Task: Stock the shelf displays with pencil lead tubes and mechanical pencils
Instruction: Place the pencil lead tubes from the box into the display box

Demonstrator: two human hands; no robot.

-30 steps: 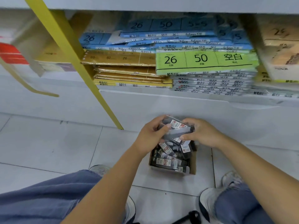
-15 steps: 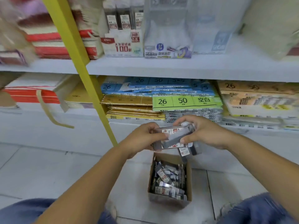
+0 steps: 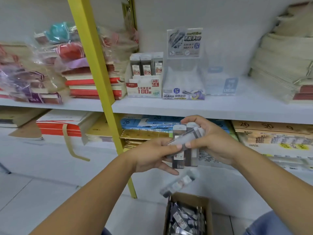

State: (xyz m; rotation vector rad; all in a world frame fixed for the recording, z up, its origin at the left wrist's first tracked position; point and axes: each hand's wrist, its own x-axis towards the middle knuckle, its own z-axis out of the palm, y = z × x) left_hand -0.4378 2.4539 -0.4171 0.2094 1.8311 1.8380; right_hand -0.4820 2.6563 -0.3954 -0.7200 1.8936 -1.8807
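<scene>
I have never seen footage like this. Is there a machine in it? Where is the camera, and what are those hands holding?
No machine here: a person works with bare hands. Every picture comes from one camera on the person's head, looking forward and down. The left hand and right hand together grip a bunch of pencil lead tubes. Below, a cardboard box on the floor holds more. One blurred tube shows between hands and box. On the white shelf stands a display box with three tubes upright, beside a clear display stand.

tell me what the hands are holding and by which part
A bunch of pencil lead tubes, left hand gripping its left side, right hand its right side and top.
</scene>
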